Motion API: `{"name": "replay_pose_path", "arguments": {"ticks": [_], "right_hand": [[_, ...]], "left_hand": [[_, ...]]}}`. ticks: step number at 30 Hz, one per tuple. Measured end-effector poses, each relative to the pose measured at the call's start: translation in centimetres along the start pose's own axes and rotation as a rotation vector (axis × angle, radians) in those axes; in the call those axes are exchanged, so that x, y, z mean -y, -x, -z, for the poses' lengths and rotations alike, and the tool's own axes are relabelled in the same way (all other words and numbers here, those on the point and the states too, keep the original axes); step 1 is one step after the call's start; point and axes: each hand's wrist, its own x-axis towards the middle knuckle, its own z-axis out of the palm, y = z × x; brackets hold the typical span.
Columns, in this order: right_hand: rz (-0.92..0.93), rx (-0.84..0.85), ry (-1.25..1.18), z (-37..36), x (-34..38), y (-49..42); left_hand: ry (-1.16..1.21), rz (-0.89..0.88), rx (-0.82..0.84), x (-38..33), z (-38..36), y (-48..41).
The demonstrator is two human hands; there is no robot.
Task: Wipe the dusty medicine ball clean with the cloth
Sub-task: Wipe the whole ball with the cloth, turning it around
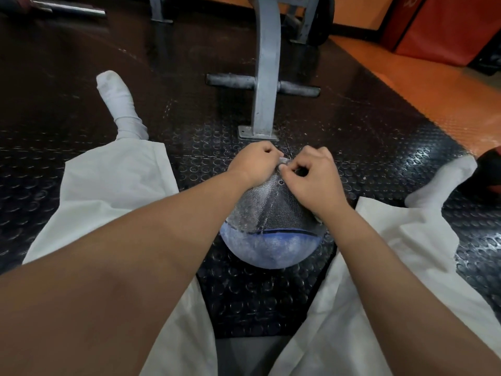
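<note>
The medicine ball (271, 248) rests on the black studded mat between my spread legs. Its lower panel is blue and coated in pale dust, and its upper panels are dark, textured and grey with dust. My left hand (253, 164) and my right hand (314, 177) sit together on the ball's far top side, fingers curled. Between their fingertips they pinch a small pale bit of cloth (284, 160); the rest of the cloth is hidden. A pale scrap (318, 219) shows under my right wrist.
A grey metal bench post (264, 77) with a crossbar (233, 81) is bolted to the mat just beyond the ball. A barbell (67, 9) lies far left. A red pad (447, 25) stands at the back right on orange floor. A dark ball (490, 169) lies by my right foot.
</note>
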Motion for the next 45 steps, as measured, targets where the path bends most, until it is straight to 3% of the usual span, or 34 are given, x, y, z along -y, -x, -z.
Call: {"name": "replay_pose_path", "arguments": {"ticks": [4, 6, 11, 13, 16, 20, 22, 27, 29, 32, 36, 38, 42, 45], "right_hand": [[0.286, 0.124, 0.024, -0.3, 1.1, 3.2], [0.342, 0.168, 0.033, 0.0, 1.0, 3.1], [-0.008, 0.023, 0.047, 0.0, -0.7, -1.3], [-0.035, -0.039, 0.111, -0.2, -0.8, -1.4], [0.143, -0.079, 0.111, -0.5, 0.6, 1.3], [0.397, 0.042, 0.095, -0.5, 1.1, 3.9], [0.343, 0.032, 0.098, 0.0, 0.2, 2.7], [-0.066, -0.023, 0.113, 0.2, -1.1, -1.5], [-0.038, -0.042, 0.135, 0.0, -1.1, -1.2], [0.152, -0.078, 0.077, -0.1, -0.5, 1.3], [0.312, 0.026, 0.006, 0.3, -0.8, 2.7], [0.2, -0.007, 0.016, 0.5, -1.4, 1.2], [-0.263, -0.014, -0.053, 0.5, -2.4, -2.6], [-0.182, -0.033, 0.0, 0.3, -2.2, -1.9]], "left_hand": [[-0.009, 0.005, 0.005, 0.2, 0.2, -0.5], [0.014, 0.003, 0.012, 0.4, 0.2, -0.7], [0.018, 0.008, 0.003, 0.2, -0.4, -0.6], [0.009, 0.016, 0.002, 0.1, -0.6, -0.6], [0.028, 0.021, -0.006, 0.1, -0.5, -1.0], [0.029, 0.023, 0.001, 0.2, -0.4, -1.2], [0.03, 0.008, 0.022, 0.1, -0.6, -0.9], [-0.012, 0.027, 0.011, -0.5, -0.9, -1.0], [-0.02, 0.038, 0.011, -0.5, -1.1, -1.3], [-0.018, 0.027, 0.0, -0.6, -1.0, -1.6], [0.004, 0.014, 0.029, -0.3, -1.0, -1.5], [-0.012, 0.001, 0.027, -0.3, -1.2, -1.5], [-0.034, 0.022, 0.009, -0.6, -1.5, -1.6], [-0.025, 0.033, 0.0, -0.5, -1.3, -1.9]]}}
